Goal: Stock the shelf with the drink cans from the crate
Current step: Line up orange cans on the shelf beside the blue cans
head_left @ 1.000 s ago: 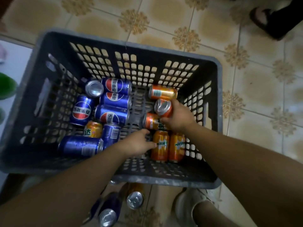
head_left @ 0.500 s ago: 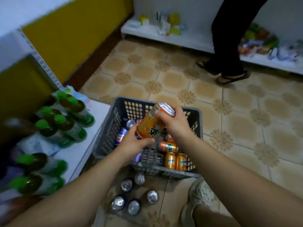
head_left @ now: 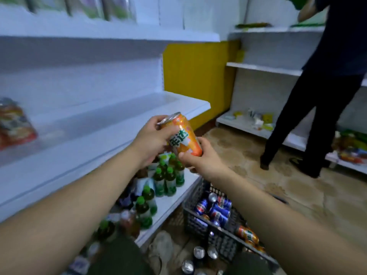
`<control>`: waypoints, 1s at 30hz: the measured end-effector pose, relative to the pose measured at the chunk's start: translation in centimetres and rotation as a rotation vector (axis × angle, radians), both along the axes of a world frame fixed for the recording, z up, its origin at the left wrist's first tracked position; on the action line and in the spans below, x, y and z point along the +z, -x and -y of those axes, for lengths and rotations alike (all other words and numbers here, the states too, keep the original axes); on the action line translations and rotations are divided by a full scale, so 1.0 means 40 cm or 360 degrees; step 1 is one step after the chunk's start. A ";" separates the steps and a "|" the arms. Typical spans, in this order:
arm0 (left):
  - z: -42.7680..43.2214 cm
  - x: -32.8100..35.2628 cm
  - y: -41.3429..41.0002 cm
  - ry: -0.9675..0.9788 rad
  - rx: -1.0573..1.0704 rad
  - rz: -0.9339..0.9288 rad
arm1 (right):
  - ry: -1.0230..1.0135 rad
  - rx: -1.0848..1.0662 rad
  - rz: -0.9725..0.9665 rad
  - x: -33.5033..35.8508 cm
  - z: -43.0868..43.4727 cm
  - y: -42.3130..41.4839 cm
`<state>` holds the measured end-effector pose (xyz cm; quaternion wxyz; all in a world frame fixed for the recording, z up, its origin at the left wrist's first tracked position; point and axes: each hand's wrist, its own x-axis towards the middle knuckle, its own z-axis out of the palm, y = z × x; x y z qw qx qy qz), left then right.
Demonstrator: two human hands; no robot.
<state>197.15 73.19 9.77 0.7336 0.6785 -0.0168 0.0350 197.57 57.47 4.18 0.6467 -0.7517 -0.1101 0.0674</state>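
Observation:
An orange drink can (head_left: 181,135) is held up in front of the white shelf (head_left: 111,124), tilted with its top to the upper left. My left hand (head_left: 152,140) grips its upper end and my right hand (head_left: 200,158) grips its lower end. The grey crate (head_left: 200,225) stands on the floor below my right arm, with several blue cans (head_left: 215,208) and a few orange cans (head_left: 247,234) lying in it.
Green-capped bottles (head_left: 168,176) stand on the bottom shelf. Loose cans (head_left: 198,253) stand on the floor by the crate. A red snack pack (head_left: 14,124) lies at the shelf's left. A person in dark trousers (head_left: 309,124) stands at another shelf (head_left: 264,68) to the right.
Both hands lifted the orange can out of the crate and up to shelf height. The view swung from the crate up to the shelves.

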 end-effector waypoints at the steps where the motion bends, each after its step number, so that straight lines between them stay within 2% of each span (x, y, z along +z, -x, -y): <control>1: -0.035 0.025 0.034 -0.0084 0.0018 0.0043 | 0.0013 0.0069 0.0036 0.020 -0.037 0.014; 4: -0.141 0.076 0.125 -0.0283 0.0132 0.0075 | 0.0059 0.0286 0.0120 0.064 -0.134 0.047; 8: -0.264 0.115 0.211 -0.0358 0.0409 0.0108 | 0.0190 0.0475 0.0208 0.099 -0.275 0.076; 15: -0.488 0.117 0.330 -0.0667 0.0841 0.0015 | 0.0400 0.0892 0.0303 0.123 -0.533 0.128; 19: -0.597 0.098 0.407 -0.0754 0.1029 -0.0082 | 0.0725 0.1083 0.0456 0.111 -0.677 0.142; 23: -0.692 0.061 0.458 -0.0786 0.1157 -0.0236 | 0.1208 0.1077 0.0709 0.079 -0.789 0.123; 26: -0.746 0.046 0.471 -0.0786 0.1268 -0.0235 | 0.1598 0.0997 0.0970 0.049 -0.832 0.097; 28: -0.770 0.042 0.465 -0.0816 0.1278 -0.0222 | 0.1725 0.0979 0.1086 0.026 -0.843 0.088; 30: -0.789 0.030 0.451 -0.0833 0.1300 -0.0196 | 0.1702 0.0923 0.1178 0.003 -0.843 0.085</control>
